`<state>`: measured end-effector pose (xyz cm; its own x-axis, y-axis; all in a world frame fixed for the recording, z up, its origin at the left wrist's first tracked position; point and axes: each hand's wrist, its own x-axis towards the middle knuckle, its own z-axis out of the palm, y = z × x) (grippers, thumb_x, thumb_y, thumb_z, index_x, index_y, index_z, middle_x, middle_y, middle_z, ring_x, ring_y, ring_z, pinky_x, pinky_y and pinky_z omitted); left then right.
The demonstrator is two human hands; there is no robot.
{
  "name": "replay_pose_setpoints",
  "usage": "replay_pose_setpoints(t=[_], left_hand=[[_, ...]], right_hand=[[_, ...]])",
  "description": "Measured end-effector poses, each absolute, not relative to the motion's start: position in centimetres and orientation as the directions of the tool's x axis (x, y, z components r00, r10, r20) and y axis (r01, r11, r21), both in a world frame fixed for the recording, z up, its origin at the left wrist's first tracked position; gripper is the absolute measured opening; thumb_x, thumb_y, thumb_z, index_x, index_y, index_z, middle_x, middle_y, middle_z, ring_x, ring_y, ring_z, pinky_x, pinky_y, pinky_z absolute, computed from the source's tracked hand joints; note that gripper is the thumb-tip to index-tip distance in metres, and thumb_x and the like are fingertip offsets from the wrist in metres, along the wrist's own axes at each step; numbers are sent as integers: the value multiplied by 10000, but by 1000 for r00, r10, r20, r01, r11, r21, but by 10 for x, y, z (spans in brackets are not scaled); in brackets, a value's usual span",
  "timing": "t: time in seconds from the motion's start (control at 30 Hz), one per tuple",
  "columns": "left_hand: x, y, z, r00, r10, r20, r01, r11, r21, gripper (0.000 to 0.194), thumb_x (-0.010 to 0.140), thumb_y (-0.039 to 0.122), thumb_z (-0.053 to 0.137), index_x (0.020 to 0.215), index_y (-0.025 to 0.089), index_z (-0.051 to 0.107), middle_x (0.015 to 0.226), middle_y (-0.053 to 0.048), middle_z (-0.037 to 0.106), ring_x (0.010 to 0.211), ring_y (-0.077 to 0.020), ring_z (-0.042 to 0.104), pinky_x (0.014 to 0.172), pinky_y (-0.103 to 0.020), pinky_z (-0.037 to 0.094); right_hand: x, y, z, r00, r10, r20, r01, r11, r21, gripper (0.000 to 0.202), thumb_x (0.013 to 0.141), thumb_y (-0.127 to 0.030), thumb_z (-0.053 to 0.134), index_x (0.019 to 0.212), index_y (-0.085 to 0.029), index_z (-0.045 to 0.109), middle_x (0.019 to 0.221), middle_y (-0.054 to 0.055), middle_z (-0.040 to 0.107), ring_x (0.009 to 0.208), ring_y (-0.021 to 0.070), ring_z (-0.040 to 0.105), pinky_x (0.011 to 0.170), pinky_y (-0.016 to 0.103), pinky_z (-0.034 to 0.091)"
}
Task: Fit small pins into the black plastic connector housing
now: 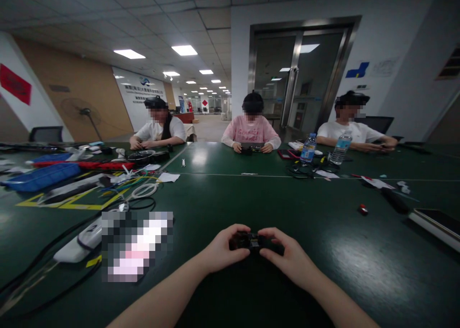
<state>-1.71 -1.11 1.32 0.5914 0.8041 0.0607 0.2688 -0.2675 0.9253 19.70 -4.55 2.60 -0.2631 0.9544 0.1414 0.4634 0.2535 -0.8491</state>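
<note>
Low over the green tabletop (230,203), a small black device (254,242) with a paler patch in its middle sits between my two hands. My left hand (223,251) curls round its left end, thumb below and fingers above. On the other end, my right hand (293,258) closes in the same way. The fingers cover both ends of the device, and its exact kind is too dark to make out.
To the left lie a white power strip (84,239), tangled cables (143,190) and a blue tray (45,177). A small red object (362,209) and a flat white-edged item (436,227) are on the right. Water bottles (308,148) stand farther back. Three people sit opposite.
</note>
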Motion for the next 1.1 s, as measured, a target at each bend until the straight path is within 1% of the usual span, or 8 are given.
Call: replay_pose_setpoints(t=[0.07, 0.13, 0.33, 0.4, 0.53, 0.77, 0.97, 1.1], left_hand=[[-17, -12, 13, 576, 810, 107, 253, -302, 919, 527, 747, 195, 622, 1233, 246, 425, 1116, -55, 532, 884, -174, 553, 776, -336, 458], [-17, -13, 13, 573, 807, 146, 244, -338, 909, 522, 755, 193, 614, 1236, 264, 423, 1140, -52, 523, 914, -182, 545, 787, -333, 449], [-19, -13, 13, 588, 750, 302, 177, -484, 857, 329, 789, 215, 589, 1110, 239, 528, 1109, -57, 511, 944, -187, 524, 748, -290, 446], [-18, -12, 13, 597, 733, 326, 155, -505, 849, 296, 799, 222, 582, 1094, 241, 553, 1109, -61, 500, 963, -190, 522, 749, -287, 447], [-17, -12, 13, 606, 727, 322, 163, -510, 845, 264, 814, 256, 568, 1077, 250, 592, 1120, -67, 491, 984, -198, 522, 764, -297, 454], [-16, -12, 14, 625, 728, 282, 182, -488, 854, 214, 828, 270, 547, 1027, 253, 624, 1133, -56, 478, 945, -176, 534, 768, -288, 460], [-17, -12, 13, 613, 729, 304, 175, -500, 848, 250, 818, 226, 553, 1066, 246, 580, 1121, -61, 489, 962, -186, 524, 758, -289, 442], [-17, -12, 10, 604, 750, 270, 190, -465, 865, 304, 814, 223, 557, 1114, 247, 518, 1091, -54, 512, 910, -177, 531, 742, -295, 437]], right_hand=[[197, -45, 25, -255, 954, 155, 453, 260, -853, 278, 761, -239, 614, 1034, -290, 597, 1050, 8, 641, 1038, 235, 554, 945, 440, 385], [197, -45, 24, -254, 952, 168, 442, 269, -856, 257, 769, -250, 609, 1022, -288, 602, 1034, 7, 643, 1025, 232, 559, 941, 432, 392], [197, -46, 26, -248, 944, 216, 424, 306, -853, 187, 776, -258, 610, 961, -270, 632, 977, 6, 655, 980, 220, 579, 886, 382, 439], [196, -46, 27, -250, 939, 236, 412, 324, -852, 183, 777, -256, 613, 959, -268, 636, 976, 11, 654, 975, 217, 582, 878, 377, 450], [196, -46, 26, -266, 925, 270, 391, 360, -847, 157, 783, -264, 611, 929, -273, 669, 1011, 32, 642, 993, 222, 579, 911, 390, 447], [197, -44, 24, -281, 930, 237, 415, 341, -844, 155, 791, -273, 605, 921, -288, 688, 1045, 34, 623, 1023, 226, 571, 941, 398, 426], [197, -47, 27, -263, 935, 239, 421, 334, -843, 192, 782, -253, 613, 972, -275, 635, 983, 17, 640, 972, 220, 582, 882, 382, 450], [197, -48, 28, -272, 932, 239, 416, 338, -844, 140, 791, -247, 600, 923, -269, 642, 999, 20, 628, 980, 218, 578, 885, 380, 444]])
